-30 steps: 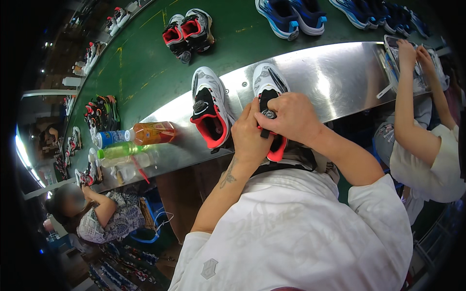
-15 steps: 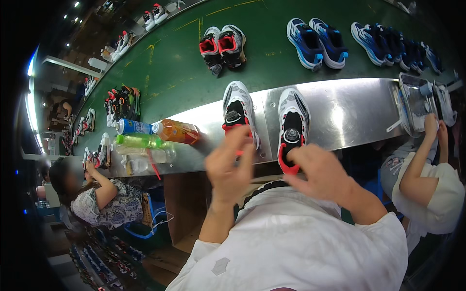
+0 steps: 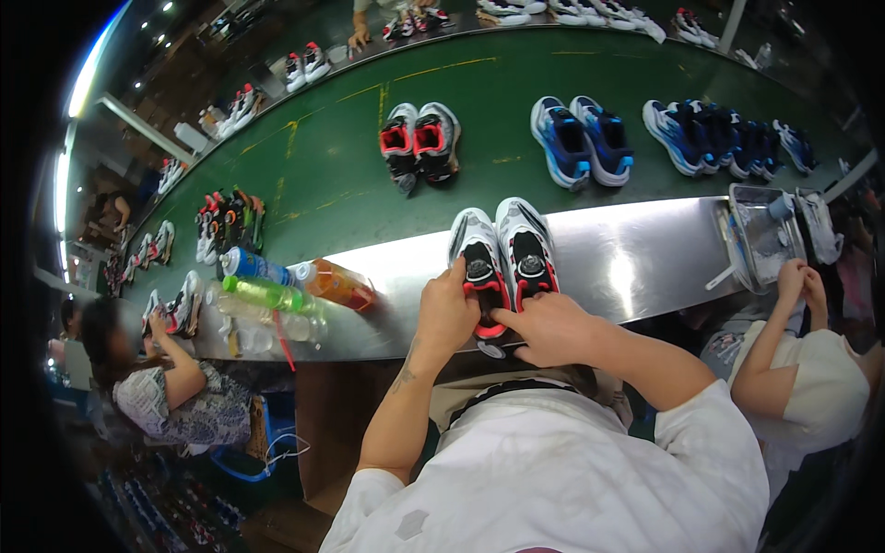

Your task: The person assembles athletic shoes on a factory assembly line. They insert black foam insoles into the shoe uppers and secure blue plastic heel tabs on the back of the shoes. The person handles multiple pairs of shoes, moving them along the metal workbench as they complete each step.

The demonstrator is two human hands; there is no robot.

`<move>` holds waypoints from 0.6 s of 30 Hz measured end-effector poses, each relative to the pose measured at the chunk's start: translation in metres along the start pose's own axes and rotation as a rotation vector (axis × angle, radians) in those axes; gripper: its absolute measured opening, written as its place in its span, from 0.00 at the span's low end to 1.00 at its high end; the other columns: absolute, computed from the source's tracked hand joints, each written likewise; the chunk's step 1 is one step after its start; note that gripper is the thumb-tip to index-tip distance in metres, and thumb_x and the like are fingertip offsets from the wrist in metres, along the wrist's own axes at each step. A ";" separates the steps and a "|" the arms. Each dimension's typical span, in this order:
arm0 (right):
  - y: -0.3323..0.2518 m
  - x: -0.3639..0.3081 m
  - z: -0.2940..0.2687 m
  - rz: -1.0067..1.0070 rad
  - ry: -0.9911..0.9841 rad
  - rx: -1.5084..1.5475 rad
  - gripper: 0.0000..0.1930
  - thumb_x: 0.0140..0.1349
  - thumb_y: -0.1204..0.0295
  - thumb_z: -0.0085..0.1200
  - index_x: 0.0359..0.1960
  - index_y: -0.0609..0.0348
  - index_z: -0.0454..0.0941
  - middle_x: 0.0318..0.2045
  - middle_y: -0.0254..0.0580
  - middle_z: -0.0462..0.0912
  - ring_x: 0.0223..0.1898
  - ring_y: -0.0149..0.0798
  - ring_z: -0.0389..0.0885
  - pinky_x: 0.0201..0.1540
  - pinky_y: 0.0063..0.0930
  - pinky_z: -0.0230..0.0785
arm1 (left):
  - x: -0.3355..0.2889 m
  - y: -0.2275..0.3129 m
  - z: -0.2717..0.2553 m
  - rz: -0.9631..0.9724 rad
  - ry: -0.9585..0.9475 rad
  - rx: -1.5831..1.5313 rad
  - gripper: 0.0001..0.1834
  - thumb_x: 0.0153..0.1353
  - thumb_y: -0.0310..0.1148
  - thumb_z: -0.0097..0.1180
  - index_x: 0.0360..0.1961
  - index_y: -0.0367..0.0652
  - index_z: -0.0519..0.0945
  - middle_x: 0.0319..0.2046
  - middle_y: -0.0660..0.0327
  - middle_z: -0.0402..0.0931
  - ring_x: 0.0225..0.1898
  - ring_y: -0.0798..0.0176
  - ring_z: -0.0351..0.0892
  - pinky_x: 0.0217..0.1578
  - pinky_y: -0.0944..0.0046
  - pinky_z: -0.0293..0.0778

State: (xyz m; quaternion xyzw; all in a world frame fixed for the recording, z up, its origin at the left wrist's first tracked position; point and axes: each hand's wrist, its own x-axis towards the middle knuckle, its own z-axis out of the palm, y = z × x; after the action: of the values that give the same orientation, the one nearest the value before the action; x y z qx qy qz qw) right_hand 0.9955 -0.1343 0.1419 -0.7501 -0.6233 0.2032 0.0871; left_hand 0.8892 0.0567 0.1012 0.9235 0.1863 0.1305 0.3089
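Two white sneakers with grey trim, black tongues, red-lined collars and round dials stand side by side, toes away from me, on the steel edge strip. My left hand [image 3: 449,309] is closed on the left side of the left sneaker [image 3: 473,238], at its collar. My right hand [image 3: 558,330] covers the heel of the right sneaker [image 3: 524,224]. Its index finger reaches across to the left sneaker's collar, and its thumb is near that shoe's heel. The left sneaker's heel sticks out toward me past the strip's edge. What the right hand's other fingers touch is hidden.
Beyond on the green belt [image 3: 323,175] stand a black, grey and red pair [image 3: 419,143] and blue pairs [image 3: 581,143]. Drink bottles [image 3: 336,284] lie at left. A clear plastic bin [image 3: 765,240] is at right. A co-worker sits on each side.
The two sneakers, apart before, are now together, with the right one moved left against the other. My left hand has come down onto the left shoe. The view has tilted upward.
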 end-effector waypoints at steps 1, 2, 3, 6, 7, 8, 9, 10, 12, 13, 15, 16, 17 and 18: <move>0.004 0.004 0.001 0.042 -0.078 0.027 0.30 0.56 0.61 0.70 0.62 0.54 0.82 0.36 0.51 0.88 0.40 0.55 0.89 0.45 0.48 0.81 | 0.001 0.000 0.006 0.035 0.031 -0.095 0.29 0.61 0.21 0.61 0.65 0.30 0.79 0.39 0.39 0.87 0.38 0.42 0.90 0.41 0.51 0.83; 0.011 0.010 0.006 0.053 0.025 0.019 0.23 0.55 0.52 0.72 0.45 0.54 0.87 0.34 0.53 0.90 0.39 0.54 0.91 0.44 0.51 0.82 | 0.003 -0.002 0.013 0.074 0.058 -0.193 0.28 0.63 0.22 0.61 0.66 0.30 0.79 0.42 0.41 0.88 0.41 0.45 0.91 0.42 0.53 0.83; 0.018 0.012 0.006 0.107 0.044 0.038 0.21 0.54 0.51 0.73 0.39 0.54 0.87 0.32 0.52 0.90 0.39 0.54 0.91 0.45 0.51 0.82 | 0.006 -0.003 0.018 0.112 0.083 -0.293 0.28 0.64 0.23 0.62 0.67 0.30 0.78 0.44 0.43 0.89 0.43 0.49 0.92 0.44 0.54 0.84; 0.050 0.021 -0.023 0.123 0.161 0.024 0.25 0.55 0.44 0.73 0.36 0.54 0.86 0.30 0.48 0.90 0.37 0.55 0.90 0.43 0.51 0.81 | 0.009 -0.029 0.020 -0.262 0.200 -0.837 0.25 0.75 0.32 0.59 0.68 0.28 0.78 0.50 0.49 0.89 0.45 0.63 0.85 0.50 0.63 0.80; 0.062 0.027 -0.034 0.113 0.214 0.009 0.26 0.55 0.42 0.73 0.35 0.54 0.86 0.30 0.46 0.90 0.37 0.56 0.90 0.43 0.51 0.81 | 0.010 -0.060 0.044 -0.199 0.369 -0.662 0.23 0.76 0.32 0.58 0.66 0.28 0.79 0.50 0.49 0.88 0.43 0.64 0.85 0.49 0.63 0.80; 0.069 0.032 -0.051 0.146 0.187 0.037 0.26 0.55 0.41 0.72 0.35 0.54 0.86 0.30 0.47 0.90 0.37 0.55 0.90 0.43 0.50 0.81 | 0.008 -0.064 0.042 -0.273 0.290 -0.409 0.19 0.75 0.30 0.58 0.62 0.29 0.81 0.50 0.47 0.87 0.41 0.60 0.86 0.46 0.61 0.81; 0.072 0.042 -0.069 0.158 0.166 0.069 0.27 0.56 0.41 0.71 0.34 0.54 0.85 0.31 0.47 0.90 0.38 0.55 0.90 0.42 0.50 0.80 | 0.006 -0.093 0.060 0.019 0.467 -0.200 0.15 0.73 0.28 0.60 0.55 0.29 0.83 0.50 0.47 0.85 0.39 0.55 0.87 0.42 0.59 0.82; 0.083 0.051 -0.081 0.159 0.182 0.020 0.27 0.56 0.40 0.71 0.36 0.54 0.85 0.32 0.48 0.90 0.39 0.55 0.90 0.43 0.49 0.80 | 0.004 -0.091 0.065 0.029 0.464 -0.204 0.13 0.72 0.27 0.60 0.52 0.29 0.84 0.51 0.47 0.85 0.39 0.54 0.87 0.41 0.59 0.83; 0.106 0.080 -0.093 0.178 0.231 0.007 0.28 0.57 0.42 0.71 0.43 0.54 0.85 0.37 0.50 0.90 0.43 0.56 0.89 0.47 0.49 0.80 | 0.004 -0.090 0.065 0.044 0.464 -0.184 0.11 0.70 0.26 0.61 0.49 0.29 0.85 0.51 0.48 0.84 0.39 0.53 0.87 0.39 0.60 0.83; 0.121 0.095 -0.091 0.204 0.261 0.042 0.29 0.57 0.43 0.72 0.48 0.54 0.85 0.41 0.51 0.90 0.46 0.56 0.88 0.50 0.48 0.80 | 0.005 -0.092 0.064 0.050 0.461 -0.165 0.11 0.70 0.25 0.61 0.48 0.29 0.85 0.52 0.48 0.84 0.39 0.53 0.87 0.39 0.60 0.83; 0.148 0.109 -0.089 0.130 0.375 -0.099 0.32 0.58 0.48 0.73 0.59 0.53 0.82 0.49 0.50 0.87 0.52 0.56 0.85 0.56 0.47 0.77 | 0.012 -0.089 0.064 0.067 0.454 -0.164 0.10 0.69 0.24 0.61 0.48 0.29 0.86 0.52 0.49 0.84 0.39 0.53 0.88 0.39 0.60 0.83; 0.162 0.115 -0.083 0.101 0.394 -0.170 0.31 0.61 0.54 0.72 0.63 0.52 0.80 0.53 0.50 0.85 0.56 0.55 0.82 0.60 0.47 0.75 | 0.010 -0.087 0.064 0.067 0.441 -0.171 0.10 0.69 0.24 0.61 0.48 0.29 0.86 0.53 0.49 0.84 0.39 0.53 0.88 0.38 0.61 0.84; 0.172 0.118 -0.074 0.064 0.461 -0.177 0.29 0.62 0.54 0.71 0.62 0.52 0.80 0.52 0.50 0.85 0.55 0.55 0.83 0.59 0.48 0.76 | 0.010 -0.087 0.065 0.065 0.433 -0.180 0.10 0.69 0.23 0.61 0.48 0.29 0.85 0.53 0.49 0.84 0.39 0.53 0.88 0.38 0.61 0.84; 0.182 0.119 -0.064 0.028 0.529 -0.186 0.28 0.62 0.55 0.70 0.61 0.52 0.80 0.51 0.50 0.86 0.54 0.56 0.84 0.58 0.49 0.77 | 0.012 -0.087 0.066 0.073 0.435 -0.193 0.10 0.68 0.22 0.61 0.48 0.29 0.85 0.53 0.49 0.84 0.39 0.54 0.88 0.38 0.61 0.84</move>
State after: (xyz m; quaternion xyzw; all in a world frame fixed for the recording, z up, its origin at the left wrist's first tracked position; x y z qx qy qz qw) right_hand 1.2021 -0.0491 0.1065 -0.7905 -0.5843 -0.0566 0.1746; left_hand 0.9003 0.0911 -0.0021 0.8460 0.2015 0.3545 0.3434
